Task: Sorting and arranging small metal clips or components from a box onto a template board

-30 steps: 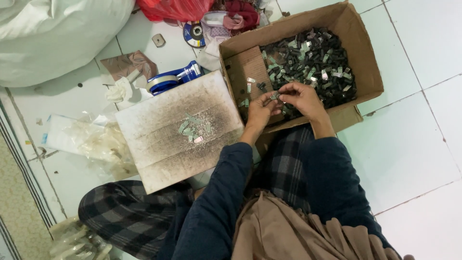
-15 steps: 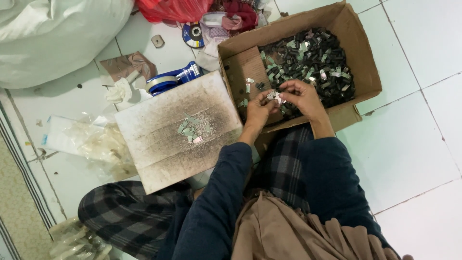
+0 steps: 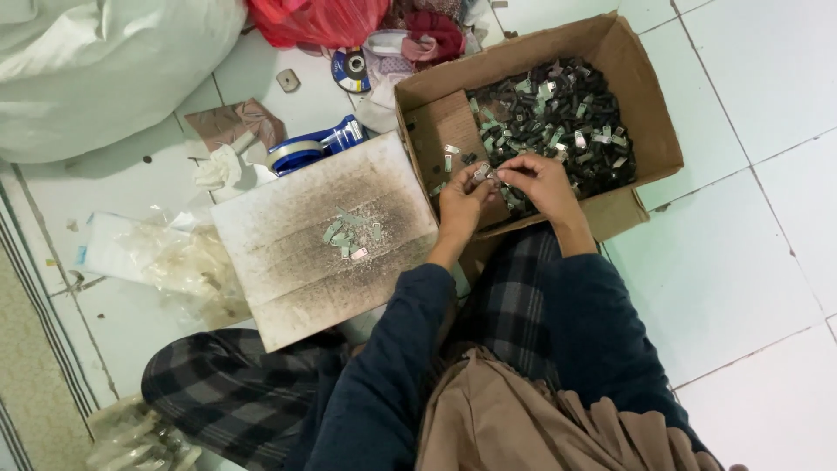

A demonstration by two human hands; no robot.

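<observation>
Sorting small metal clips from cardboard box (image 3: 649,131).
Left hand (image 3: 462,202) and right hand (image 3: 542,179) are pinching one clip (image 3: 482,172) together over the box's near edge; next it needs separating.

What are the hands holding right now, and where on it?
Both hands, left hand and right hand, pinch one small metal piece by its ends, above the cardboard box.

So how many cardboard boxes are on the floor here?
1: the open brown cardboard box of small parts, under both hands. The stained flat board to its left may be cardboard too.
</observation>
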